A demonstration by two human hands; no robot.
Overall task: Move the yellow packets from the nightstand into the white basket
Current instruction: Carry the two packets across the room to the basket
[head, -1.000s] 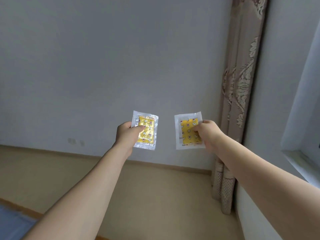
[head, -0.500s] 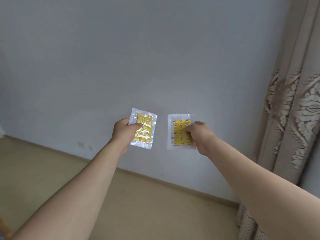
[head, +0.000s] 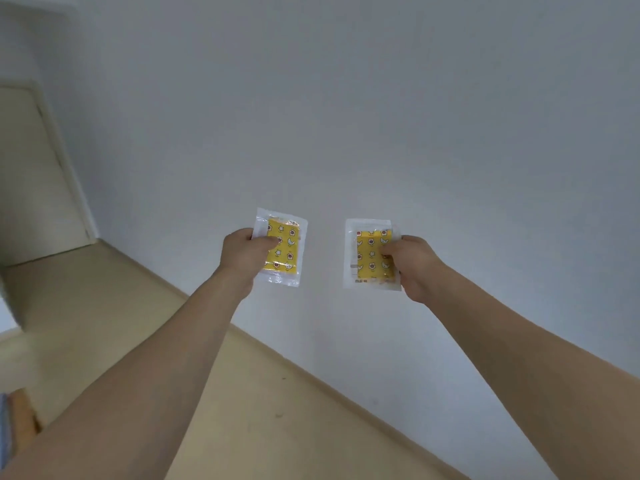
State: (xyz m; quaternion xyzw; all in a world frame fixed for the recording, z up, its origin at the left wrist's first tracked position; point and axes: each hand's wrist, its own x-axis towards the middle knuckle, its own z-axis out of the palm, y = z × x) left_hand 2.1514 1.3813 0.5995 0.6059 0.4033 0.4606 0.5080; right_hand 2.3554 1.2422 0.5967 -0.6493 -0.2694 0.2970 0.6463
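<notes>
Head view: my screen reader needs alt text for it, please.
Two outstretched bare arms each hold up a yellow packet in clear wrap, the left hand gripping one packet, the right hand another, before a plain white wall and beige floor.

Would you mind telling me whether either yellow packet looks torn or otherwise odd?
Nothing stands out. The left hand holds one clear-wrapped yellow star-patterned packet, the right hand another; both look flat and intact.
</notes>
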